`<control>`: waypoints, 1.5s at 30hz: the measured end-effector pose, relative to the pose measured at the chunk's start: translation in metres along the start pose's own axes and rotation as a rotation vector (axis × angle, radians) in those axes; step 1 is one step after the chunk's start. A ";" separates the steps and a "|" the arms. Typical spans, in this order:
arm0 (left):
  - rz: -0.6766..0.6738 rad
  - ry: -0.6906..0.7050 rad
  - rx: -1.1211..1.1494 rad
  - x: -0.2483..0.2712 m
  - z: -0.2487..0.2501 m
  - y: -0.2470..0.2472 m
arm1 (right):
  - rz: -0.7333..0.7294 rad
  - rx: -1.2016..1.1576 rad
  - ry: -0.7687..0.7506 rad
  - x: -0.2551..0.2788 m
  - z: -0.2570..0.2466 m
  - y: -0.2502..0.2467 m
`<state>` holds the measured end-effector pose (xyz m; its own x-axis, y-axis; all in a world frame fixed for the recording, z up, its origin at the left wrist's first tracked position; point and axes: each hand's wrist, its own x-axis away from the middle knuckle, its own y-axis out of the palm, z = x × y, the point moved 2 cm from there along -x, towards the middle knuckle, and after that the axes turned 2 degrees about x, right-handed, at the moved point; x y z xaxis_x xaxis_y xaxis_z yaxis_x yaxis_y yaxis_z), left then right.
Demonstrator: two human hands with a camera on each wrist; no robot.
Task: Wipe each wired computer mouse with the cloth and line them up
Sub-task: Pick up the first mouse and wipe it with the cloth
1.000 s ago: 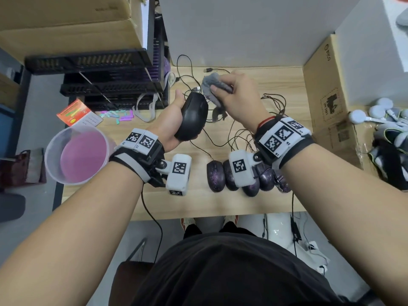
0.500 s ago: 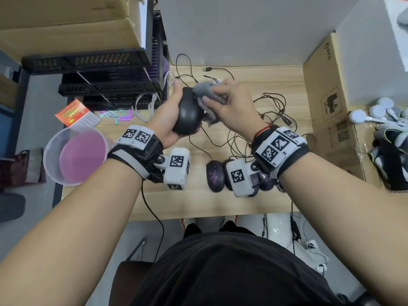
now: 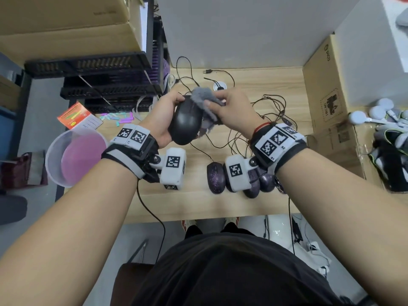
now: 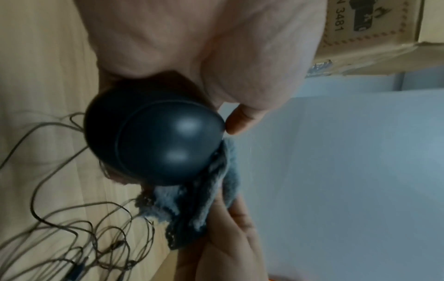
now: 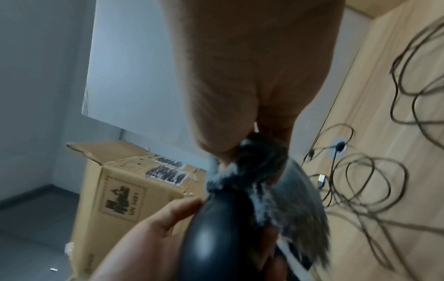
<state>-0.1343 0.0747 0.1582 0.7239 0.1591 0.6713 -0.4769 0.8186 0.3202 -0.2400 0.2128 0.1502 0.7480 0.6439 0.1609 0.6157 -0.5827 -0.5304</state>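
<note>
Your left hand (image 3: 164,120) grasps the black mouse (image 3: 186,122) from its left side and lifts it above the tabletop (image 3: 198,202), so the cloth can reach all around the shell w/o rubbing on the wood. The fingers curl over the far end and the palm supports the near part; in the left wrist view the thumb tip touches the shell edge. Your right hand (image 3: 231,111) pinches the grey cloth (image 3: 204,99) and presses it on the far-right part of the mouse, approx. where the buttons are, so I judge you are in the middle of wiping this 1.

The mouse is in the air, centre of the scene, a bit far from you. Its cable goes down into the tangle of cables (image 3: 265,120) on the right.

Near your right wrist, a row of purple mice (image 3: 216,177) lies at the near edge; at least 3 show, the wrist unit hides part of them. I think the black 1 goes to the left of this row.

On the left a clear tub (image 3: 72,155) overhangs the tabletop corner. On the right stands a cardboard box (image 3: 326,96). The tangled cables may drag or catch other mice when you put this 1 down.
</note>
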 end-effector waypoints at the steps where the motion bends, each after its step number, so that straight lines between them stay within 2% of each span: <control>1: 0.012 0.001 -0.004 0.002 0.001 -0.002 | 0.029 0.086 0.060 -0.004 0.010 -0.003; 4: 0.007 -0.008 -0.072 0.007 0.005 -0.007 | 0.054 -0.008 0.157 -0.007 0.021 -0.016; 6: -0.002 0.000 -0.151 0.009 0.007 -0.005 | 0.034 -0.112 0.111 -0.004 0.015 -0.021; 8: -0.023 0.037 -0.206 0.011 0.008 0.001 | -0.080 -0.182 0.044 0.000 0.005 -0.019; 12: -0.110 0.148 -0.274 0.013 0.013 0.007 | -0.259 -0.179 -0.101 0.005 -0.008 -0.008; 17: -0.119 0.232 -0.303 0.021 0.024 0.007 | -0.278 -0.062 -0.153 0.008 -0.012 -0.002; 20: -0.098 0.298 -0.295 0.026 0.030 0.007 | -0.196 0.096 -0.056 0.002 0.004 0.001; 24: -0.038 0.338 -0.128 0.035 0.047 -0.009 | -0.071 0.310 0.140 0.008 0.049 -0.014; 27: 0.050 0.326 -0.030 0.035 0.056 -0.028 | 0.072 0.269 0.307 0.017 0.079 -0.033; 29: 0.108 0.297 -0.096 0.027 0.052 -0.038 | 0.192 0.164 0.347 0.019 0.080 -0.042; 31: 0.174 0.256 -0.204 0.016 0.040 -0.044 | 0.256 0.056 0.309 0.015 0.065 -0.047; 34: 0.213 0.210 -0.314 0.005 0.023 -0.035 | 0.221 0.014 0.141 0.005 0.022 -0.048; 37: 0.205 0.176 -0.410 0.001 0.017 -0.013 | 0.054 0.163 -0.123 0.000 -0.022 -0.038; 39: 0.218 0.195 -0.520 -0.002 0.017 -0.004 | -0.087 0.305 -0.235 0.002 -0.036 -0.027; 42: 0.259 0.243 -0.676 0.002 0.021 0.005 | -0.143 0.384 -0.253 0.004 -0.040 -0.019; 45: 0.237 0.271 -0.795 0.008 0.018 0.008 | -0.177 0.451 -0.180 0.006 -0.037 -0.020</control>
<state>-0.1414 0.0728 0.1786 0.7915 0.4172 0.4466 -0.2136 0.8735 -0.4374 -0.2388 0.2095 0.1921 0.5627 0.8118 0.1557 0.5314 -0.2109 -0.8205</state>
